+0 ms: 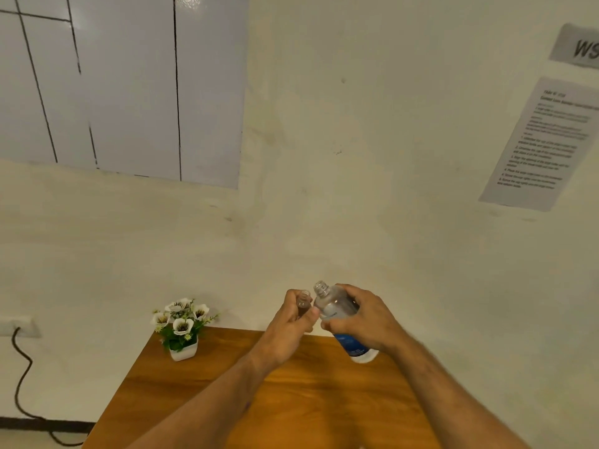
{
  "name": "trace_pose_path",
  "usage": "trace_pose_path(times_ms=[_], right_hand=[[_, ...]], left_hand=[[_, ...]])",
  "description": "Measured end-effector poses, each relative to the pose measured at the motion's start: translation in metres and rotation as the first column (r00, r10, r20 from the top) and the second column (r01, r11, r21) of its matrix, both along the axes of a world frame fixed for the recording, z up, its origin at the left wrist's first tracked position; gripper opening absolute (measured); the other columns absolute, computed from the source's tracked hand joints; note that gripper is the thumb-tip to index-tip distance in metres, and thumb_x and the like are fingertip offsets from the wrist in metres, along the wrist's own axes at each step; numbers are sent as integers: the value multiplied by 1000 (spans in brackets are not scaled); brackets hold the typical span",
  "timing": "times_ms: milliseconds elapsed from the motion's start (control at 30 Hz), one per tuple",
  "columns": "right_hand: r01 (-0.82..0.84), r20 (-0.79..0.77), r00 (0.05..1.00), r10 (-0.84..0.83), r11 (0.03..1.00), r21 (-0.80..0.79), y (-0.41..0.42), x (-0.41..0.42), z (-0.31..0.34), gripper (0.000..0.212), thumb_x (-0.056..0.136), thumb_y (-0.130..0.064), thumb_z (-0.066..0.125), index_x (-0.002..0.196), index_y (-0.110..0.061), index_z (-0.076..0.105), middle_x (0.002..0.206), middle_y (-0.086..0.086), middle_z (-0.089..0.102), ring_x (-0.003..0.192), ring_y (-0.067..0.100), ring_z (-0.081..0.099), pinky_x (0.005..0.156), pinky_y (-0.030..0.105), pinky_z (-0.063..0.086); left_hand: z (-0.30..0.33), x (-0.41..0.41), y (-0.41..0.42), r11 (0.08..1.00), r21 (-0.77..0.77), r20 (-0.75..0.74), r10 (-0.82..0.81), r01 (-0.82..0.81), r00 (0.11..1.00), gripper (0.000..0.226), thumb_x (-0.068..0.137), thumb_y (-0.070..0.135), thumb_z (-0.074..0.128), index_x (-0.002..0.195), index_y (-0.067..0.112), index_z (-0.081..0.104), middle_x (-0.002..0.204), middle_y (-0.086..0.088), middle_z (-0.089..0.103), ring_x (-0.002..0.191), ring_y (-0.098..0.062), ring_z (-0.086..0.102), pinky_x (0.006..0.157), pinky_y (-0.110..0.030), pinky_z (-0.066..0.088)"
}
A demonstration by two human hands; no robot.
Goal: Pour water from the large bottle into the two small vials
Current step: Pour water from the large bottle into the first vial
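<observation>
— Clear large bottle (337, 311), uncapped: where?
— Above the wooden table (201, 393), tilted left, right hand (366, 320) curled round it.
— Its mouth?
— Just beside a small vial (304, 304) gripped in the left hand (290, 325).
— Beyond?
— Potted flowers (181, 327) at the table's far-left corner.

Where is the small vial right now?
In the head view, the small vial is held up in the left hand, just left of the large bottle's open neck, above the table's far edge.
</observation>
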State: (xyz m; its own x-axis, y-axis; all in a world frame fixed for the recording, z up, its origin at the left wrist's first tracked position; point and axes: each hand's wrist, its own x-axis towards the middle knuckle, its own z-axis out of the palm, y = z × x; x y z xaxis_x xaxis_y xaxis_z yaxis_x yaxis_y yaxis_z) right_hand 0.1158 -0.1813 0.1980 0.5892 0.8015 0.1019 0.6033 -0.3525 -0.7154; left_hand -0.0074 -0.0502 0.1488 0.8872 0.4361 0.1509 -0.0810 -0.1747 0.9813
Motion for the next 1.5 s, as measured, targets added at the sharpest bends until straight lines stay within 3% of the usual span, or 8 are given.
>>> trace_pose_path(times_ms=[100,167,467,700,800,967,1133,1500], right_hand=[[59,-118,992,-46,992,111,5,-7,-17,56,72,-28,86,114,-42,53,110,-17,60,93,6,62,71,14,51],[116,-185,979,-84,979,170,10,-10,-30,60,73,-28,85,122,-37,52,114,-12,60,96,7,62,71,13,49],[304,-295,928,-228,921,244,28,-32,-92,84,69,-34,88,142,-24,47,134,-8,55,118,14,54,91,25,50],[341,-337,899,-281,930,135,30,-58,-155,88,64,-33,91,141,-26,48,134,-7,57,120,14,56,94,30,54],[352,-370,882,-291,930,106,29,-70,-174,82,66,-29,90,137,-31,50,131,-10,56,118,13,55,92,28,54],[372,-379,865,-328,927,46,28,-87,-201,84,68,-29,89,141,-27,47,134,-7,55,119,10,52,88,19,47],[394,-373,855,-360,919,19,27,-95,-222,81,66,-30,90,137,-28,51,127,-13,57,117,9,55,81,10,44],[367,-328,881,-342,930,16,25,-101,-238,73,65,-30,91,128,-32,54,115,-18,59,110,7,59,82,12,47]], left_hand=[[-14,-2,6,998,43,-31,57,-56,998,12,104,29,41,115,24,41,112,-4,54,109,-23,55,98,-36,50],[-21,-5,8,991,99,-34,98,-94,995,9,105,28,39,112,24,41,102,2,50,97,-17,50,89,-29,47],[-65,-38,23,933,290,-91,250,-215,964,11,102,30,47,111,25,45,109,6,40,106,-13,36,86,-20,35],[-130,-78,33,945,242,-151,262,-221,953,25,87,61,55,107,48,49,111,6,51,105,-20,51,87,-37,49],[-153,-92,33,945,232,-218,280,-229,935,22,90,40,65,106,44,51,114,5,57,107,-15,56,92,-39,51],[-186,-108,24,952,195,-344,293,-237,892,31,85,20,74,110,33,60,116,15,61,105,6,54,87,-16,43],[-217,-122,22,952,195,-438,301,-237,847,37,79,23,80,113,30,69,116,20,66,110,3,58,95,-26,50],[-252,-131,28,915,368,-528,350,-163,774,45,77,37,78,120,42,64,105,33,51,113,-2,35,101,-29,32]])
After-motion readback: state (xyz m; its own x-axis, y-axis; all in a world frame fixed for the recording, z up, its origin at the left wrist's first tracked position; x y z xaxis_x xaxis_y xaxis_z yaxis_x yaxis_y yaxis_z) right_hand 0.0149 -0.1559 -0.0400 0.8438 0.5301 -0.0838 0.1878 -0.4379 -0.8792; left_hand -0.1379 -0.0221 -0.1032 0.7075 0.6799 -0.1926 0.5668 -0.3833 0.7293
